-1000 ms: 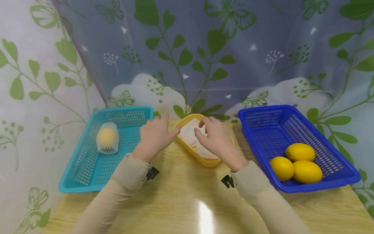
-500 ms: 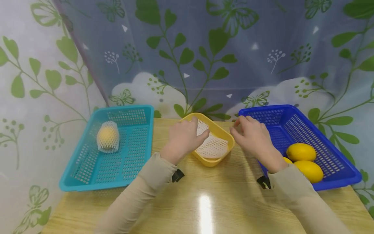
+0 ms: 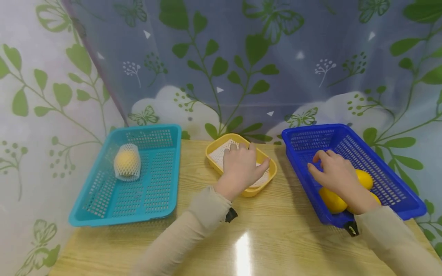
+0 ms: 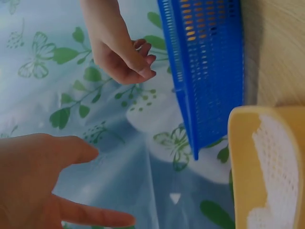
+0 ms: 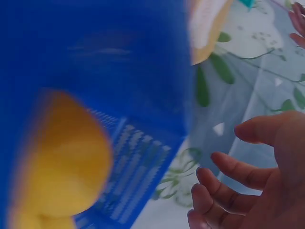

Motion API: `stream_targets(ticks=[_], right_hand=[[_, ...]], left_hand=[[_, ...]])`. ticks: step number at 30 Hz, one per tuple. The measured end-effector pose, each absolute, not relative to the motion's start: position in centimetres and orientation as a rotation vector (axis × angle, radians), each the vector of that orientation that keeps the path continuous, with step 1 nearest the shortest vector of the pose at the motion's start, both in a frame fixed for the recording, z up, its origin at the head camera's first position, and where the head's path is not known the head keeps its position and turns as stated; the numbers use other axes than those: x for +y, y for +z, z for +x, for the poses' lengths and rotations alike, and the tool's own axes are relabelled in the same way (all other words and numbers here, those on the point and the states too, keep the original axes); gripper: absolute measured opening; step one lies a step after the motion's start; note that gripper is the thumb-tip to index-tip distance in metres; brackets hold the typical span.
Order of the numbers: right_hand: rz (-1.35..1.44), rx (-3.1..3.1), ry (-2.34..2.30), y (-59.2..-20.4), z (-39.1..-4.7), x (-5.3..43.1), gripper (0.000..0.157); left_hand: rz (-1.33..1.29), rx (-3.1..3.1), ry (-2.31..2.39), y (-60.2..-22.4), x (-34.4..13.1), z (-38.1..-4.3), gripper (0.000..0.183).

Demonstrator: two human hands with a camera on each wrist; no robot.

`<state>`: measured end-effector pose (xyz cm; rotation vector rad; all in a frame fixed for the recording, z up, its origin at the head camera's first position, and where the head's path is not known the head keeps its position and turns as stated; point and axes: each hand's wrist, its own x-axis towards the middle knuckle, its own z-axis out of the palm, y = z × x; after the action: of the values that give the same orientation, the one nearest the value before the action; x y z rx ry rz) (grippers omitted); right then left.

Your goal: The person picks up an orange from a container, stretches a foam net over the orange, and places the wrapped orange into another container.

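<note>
My left hand [image 3: 240,165] hovers over the small yellow basket [image 3: 211,147], fingers spread and nothing in them. Inside that basket lie white foam net sleeves [image 3: 218,154]. Over the blue basket [image 3: 297,168] is my right hand [image 3: 336,172], its fingers loosely bent and holding nothing. Beneath it are several yellow lemons [image 3: 332,201], partly covered by the hand and wrist. The right wrist view shows a lemon [image 5: 71,157] close up and the right hand [image 5: 252,186] beside the basket with a gap between thumb and fingers.
On the left stands a turquoise basket [image 3: 145,214] with one yellow fruit in a white foam net [image 3: 127,162]. All three baskets sit on a wooden table [image 3: 221,245]. A patterned curtain [image 3: 221,69] hangs right behind them.
Both hands have moved right: the left from beside the turquoise basket to over the yellow one, the right from the yellow basket to above the lemons. The baskets have stayed put.
</note>
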<state>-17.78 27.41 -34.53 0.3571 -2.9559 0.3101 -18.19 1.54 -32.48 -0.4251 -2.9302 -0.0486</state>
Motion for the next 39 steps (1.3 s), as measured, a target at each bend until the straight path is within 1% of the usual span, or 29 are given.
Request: stream_targets(ticks=[9, 17, 26, 34, 39], right_hand=[[0.389, -3.094, 0.404, -37.1, -16.9, 30.5, 0.034], [0.425, -3.150, 0.451, -38.8, -16.2, 31.9, 0.041], [0.463, -3.093, 0.427, -40.4, -15.2, 32.3, 0.036], [0.389, -3.163, 0.570, -41.3, -14.8, 32.7, 0.051], [0.413, -3.172, 0.576, -41.6, -14.9, 32.8, 0.062]], left_hand=[[-0.553, -2.787, 0.019, -34.0, 5.4, -18.1, 0.060], [-0.638, -2.798, 0.038, -35.4, 8.6, -17.9, 0.064], [-0.658, -2.825, 0.065, -38.0, 11.7, -17.4, 0.063], [-0.647, -2.912, 0.051, -40.8, 13.8, -17.1, 0.068], [-0.643, -2.936, 0.013, -42.0, 14.4, -17.1, 0.070]])
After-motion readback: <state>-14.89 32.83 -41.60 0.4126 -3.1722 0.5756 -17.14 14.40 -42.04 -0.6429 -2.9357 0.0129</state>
